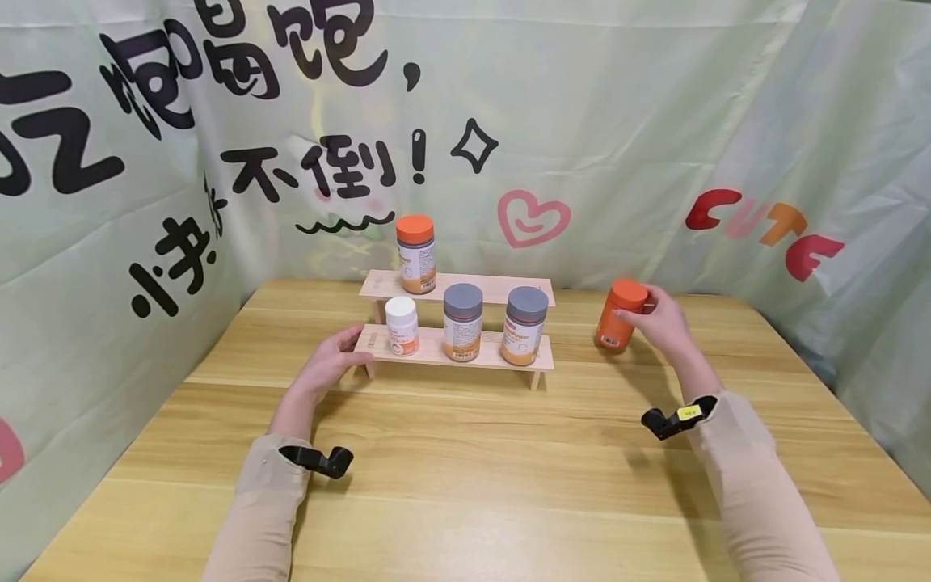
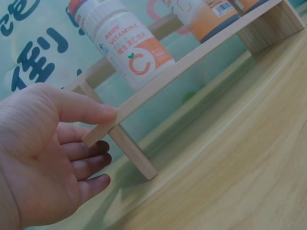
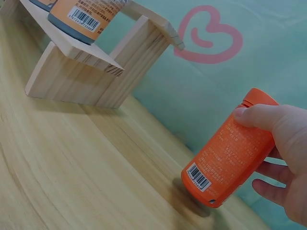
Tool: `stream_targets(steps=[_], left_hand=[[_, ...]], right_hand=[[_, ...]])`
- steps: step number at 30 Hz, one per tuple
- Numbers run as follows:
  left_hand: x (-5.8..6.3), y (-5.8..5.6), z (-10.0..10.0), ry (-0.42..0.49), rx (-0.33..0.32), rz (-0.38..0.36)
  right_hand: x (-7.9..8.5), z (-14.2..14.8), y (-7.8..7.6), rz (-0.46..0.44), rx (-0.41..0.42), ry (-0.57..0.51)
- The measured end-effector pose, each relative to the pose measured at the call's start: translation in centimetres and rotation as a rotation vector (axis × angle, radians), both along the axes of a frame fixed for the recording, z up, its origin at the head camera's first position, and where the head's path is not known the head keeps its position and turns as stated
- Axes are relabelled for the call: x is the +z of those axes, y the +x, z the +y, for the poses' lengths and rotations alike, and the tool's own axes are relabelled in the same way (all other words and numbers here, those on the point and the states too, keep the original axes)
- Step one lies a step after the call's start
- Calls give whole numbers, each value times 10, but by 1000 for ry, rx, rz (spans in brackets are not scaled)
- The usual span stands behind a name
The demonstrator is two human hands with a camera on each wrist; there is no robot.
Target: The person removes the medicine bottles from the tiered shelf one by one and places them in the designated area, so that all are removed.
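Observation:
My right hand grips an all-orange bottle near its cap, thumb on the side facing the shelf. In the right wrist view the bottle leans, its barcode showing low down and its base close over the table. My left hand holds the left end of the lower board of a two-step wooden shelf. Seen from the left wrist, the thumb lies on the board's edge and the fingers reach beneath it. Nearest that hand stands a white vitamin C bottle.
Two grey-capped bottles share the lower step with the white one. An orange-capped bottle stands at the left of the upper step. Behind the wooden table hangs a printed cloth, which also runs along both sides.

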State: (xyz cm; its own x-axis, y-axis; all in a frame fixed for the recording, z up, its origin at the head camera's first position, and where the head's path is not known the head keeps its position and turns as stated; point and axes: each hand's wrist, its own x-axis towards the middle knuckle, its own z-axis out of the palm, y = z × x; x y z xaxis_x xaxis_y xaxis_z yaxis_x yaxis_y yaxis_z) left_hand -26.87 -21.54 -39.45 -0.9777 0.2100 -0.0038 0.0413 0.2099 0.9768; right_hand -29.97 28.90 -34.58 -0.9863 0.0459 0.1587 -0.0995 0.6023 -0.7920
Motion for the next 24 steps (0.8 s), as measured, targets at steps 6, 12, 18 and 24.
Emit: stream_targets(steps=[6, 12, 18, 24], left_hand=[[0, 0, 0, -12, 8, 1], [1, 1, 0, -19, 16, -9], [0, 1, 0, -9, 15, -4], [0, 1, 1, -1, 18, -8]], right_hand=[[-2, -3, 1, 1, -3, -2], [-8, -2, 0, 7, 0, -19], [-13, 0, -1, 11, 7, -47], [-14, 4, 1, -13, 34, -64]])
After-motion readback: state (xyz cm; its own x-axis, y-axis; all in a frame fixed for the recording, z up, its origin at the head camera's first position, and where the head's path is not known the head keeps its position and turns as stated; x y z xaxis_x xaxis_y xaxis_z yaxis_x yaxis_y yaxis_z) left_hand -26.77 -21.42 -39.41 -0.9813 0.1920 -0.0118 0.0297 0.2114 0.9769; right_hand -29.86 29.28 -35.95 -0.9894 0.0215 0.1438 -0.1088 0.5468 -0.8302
